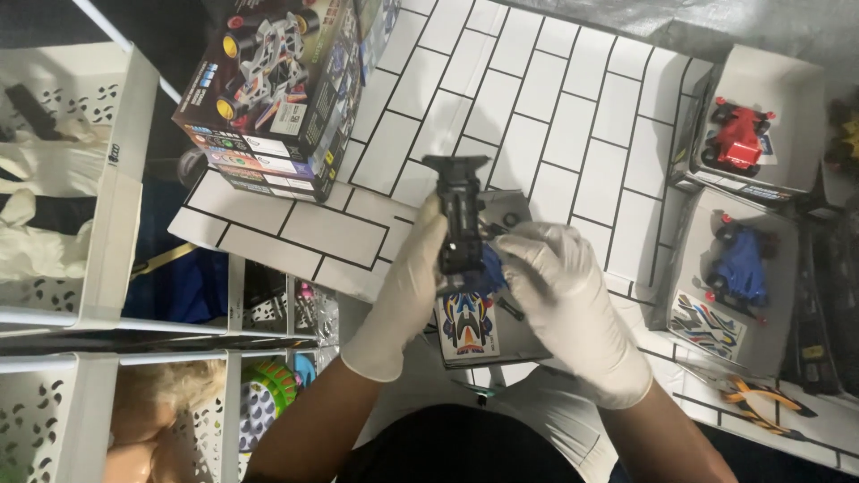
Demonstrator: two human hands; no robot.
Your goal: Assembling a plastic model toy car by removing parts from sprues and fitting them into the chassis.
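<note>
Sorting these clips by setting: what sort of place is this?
Probably a hobby bench for model cars: gloved hands hold a black chassis over a brick-patterned mat, with stacked kit boxes and open boxes of finished toy cars alongside.

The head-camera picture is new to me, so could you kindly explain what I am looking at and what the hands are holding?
The one picture comes from a camera worn on a person's head, looking straight down at their own two hands, so there is no machine here. Both hands wear white gloves. The left hand and the right hand together hold a black toy car chassis upright above the work surface, a board patterned like white bricks. Under the hands lies a sticker sheet on a grey tray. At the far left corner stands a stack of model kit boxes. On the right are open boxes with a red toy car and a blue toy car. White perforated bins stand to the left.
</note>
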